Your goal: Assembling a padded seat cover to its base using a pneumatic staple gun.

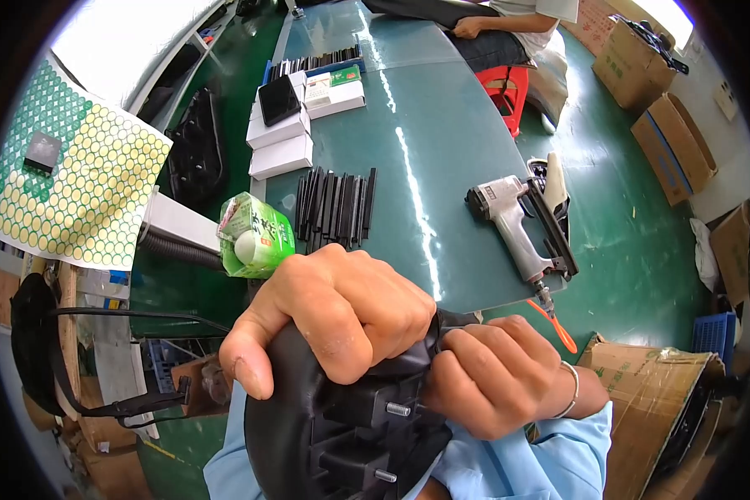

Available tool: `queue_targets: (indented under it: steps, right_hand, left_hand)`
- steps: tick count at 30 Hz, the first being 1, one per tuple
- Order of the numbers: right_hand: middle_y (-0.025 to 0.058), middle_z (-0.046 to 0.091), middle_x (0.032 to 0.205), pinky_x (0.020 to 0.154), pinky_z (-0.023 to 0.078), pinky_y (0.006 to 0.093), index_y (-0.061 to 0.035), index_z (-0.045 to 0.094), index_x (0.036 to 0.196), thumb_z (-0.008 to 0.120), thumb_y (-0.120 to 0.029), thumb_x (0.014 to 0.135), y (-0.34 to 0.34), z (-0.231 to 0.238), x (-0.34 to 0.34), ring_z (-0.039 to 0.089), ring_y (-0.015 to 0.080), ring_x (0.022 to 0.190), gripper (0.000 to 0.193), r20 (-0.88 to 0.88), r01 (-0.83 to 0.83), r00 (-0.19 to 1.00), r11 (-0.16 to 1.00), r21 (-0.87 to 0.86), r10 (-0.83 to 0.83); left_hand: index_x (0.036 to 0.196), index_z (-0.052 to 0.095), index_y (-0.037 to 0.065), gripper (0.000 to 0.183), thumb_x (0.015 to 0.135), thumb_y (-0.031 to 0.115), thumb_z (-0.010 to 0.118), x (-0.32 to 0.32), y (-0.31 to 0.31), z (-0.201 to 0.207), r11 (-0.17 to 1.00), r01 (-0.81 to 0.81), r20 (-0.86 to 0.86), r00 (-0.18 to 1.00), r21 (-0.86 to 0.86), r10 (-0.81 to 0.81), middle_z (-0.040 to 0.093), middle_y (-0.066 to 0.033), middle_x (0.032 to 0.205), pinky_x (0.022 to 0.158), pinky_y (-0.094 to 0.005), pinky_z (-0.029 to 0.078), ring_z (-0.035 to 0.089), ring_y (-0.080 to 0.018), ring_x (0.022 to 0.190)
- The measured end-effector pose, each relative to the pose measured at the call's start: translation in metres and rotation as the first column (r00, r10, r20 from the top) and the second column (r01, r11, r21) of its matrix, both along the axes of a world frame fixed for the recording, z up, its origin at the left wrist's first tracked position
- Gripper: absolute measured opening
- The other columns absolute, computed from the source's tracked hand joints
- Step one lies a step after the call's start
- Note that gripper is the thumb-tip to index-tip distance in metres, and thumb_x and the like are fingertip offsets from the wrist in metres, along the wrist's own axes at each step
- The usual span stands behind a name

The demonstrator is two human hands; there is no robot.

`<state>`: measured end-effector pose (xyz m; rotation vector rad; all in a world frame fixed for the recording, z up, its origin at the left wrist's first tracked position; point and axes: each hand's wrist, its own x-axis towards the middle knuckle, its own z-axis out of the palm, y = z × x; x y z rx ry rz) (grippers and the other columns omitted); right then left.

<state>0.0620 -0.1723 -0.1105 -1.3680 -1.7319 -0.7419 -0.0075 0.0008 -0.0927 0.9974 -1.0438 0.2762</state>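
A black moulded seat (pixel 287 425), its ribbed underside turned up toward me, leans against my body. Two threaded bolts (pixel 397 409) stick out of that underside. My left hand (pixel 333 312) is closed over the seat's upper edge, the fingers curled toward me and the thumb at the left side. Beside it, my right hand (pixel 493 377) makes a tight fist at the seat's right edge, on what looks like its black cover; the gripped part is hidden by the fingers. A grey staple gun (pixel 512 225) lies on the table to the right of my hands.
The green-topped table (pixel 462 142) carries black staple strips (pixel 335 204), white boxes (pixel 282 156) and a dark phone (pixel 279 101). A green carton (pixel 257 236) hangs at its left edge. Another person's hand (pixel 468 27) is at the far end. Cardboard boxes (pixel 642 392) stand at right.
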Motion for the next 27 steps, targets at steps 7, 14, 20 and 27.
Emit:
queue_targets:
  steps: [7,14,20,27]
  right_hand:
    - [0.0083,0.058,0.071,0.046,0.031,0.0234,-0.0048,0.053,0.082,0.062,-0.008,0.069,0.013,-0.012,0.002,0.047,0.0141,0.052,0.017,0.064,-0.081,0.995,0.987,0.141,0.072]
    - [0.0003,0.034,0.058,0.046,0.024,0.0266,-0.0074,0.05,0.064,0.056,-0.011,0.054,-0.009,0.002,0.012,0.036,0.012,0.049,0.012,0.201,0.147,0.975,0.954,-0.26,-0.095]
    - [-0.0003,0.027,0.055,0.045,0.024,0.0259,-0.0068,0.044,0.059,0.058,-0.011,0.056,-0.006,-0.006,0.009,0.033,0.0116,0.047,0.014,0.165,-0.118,0.972,0.958,-0.262,0.165]
    - [-0.0004,0.031,0.055,0.044,0.022,0.0258,-0.0063,0.044,0.059,0.059,-0.012,0.056,-0.004,-0.017,0.0,0.034,0.0104,0.046,0.016,0.16,-0.119,0.975,0.969,-0.216,0.156]
  left_hand:
    - [0.067,0.055,0.0,0.047,0.075,0.046,0.061,0.0,-0.004,-0.002,1.0,-0.009,0.001,1.0,-0.019,0.009,0.045,-0.0078,0.058,0.045,-0.0314,0.029,0.039,-0.0197,0.046]
    - [0.067,0.056,0.0,0.047,0.075,0.047,0.061,-0.002,0.0,-0.002,1.0,-0.029,0.002,1.0,0.003,0.029,0.046,-0.0075,0.058,0.045,-0.0319,0.03,0.039,-0.0197,0.046]
    - [0.068,0.057,-0.001,0.052,0.076,0.051,0.061,-0.004,-0.003,0.0,1.0,-0.005,0.005,1.0,0.002,0.005,0.047,-0.0077,0.059,0.046,-0.0323,0.031,0.041,-0.0197,0.047]
    - [0.079,0.049,0.0,0.082,0.071,0.081,0.037,0.0,-0.013,-0.045,0.999,0.043,-0.236,0.971,-0.016,-0.046,0.047,-0.0165,0.081,0.061,-0.0315,0.034,0.042,-0.0228,0.066]
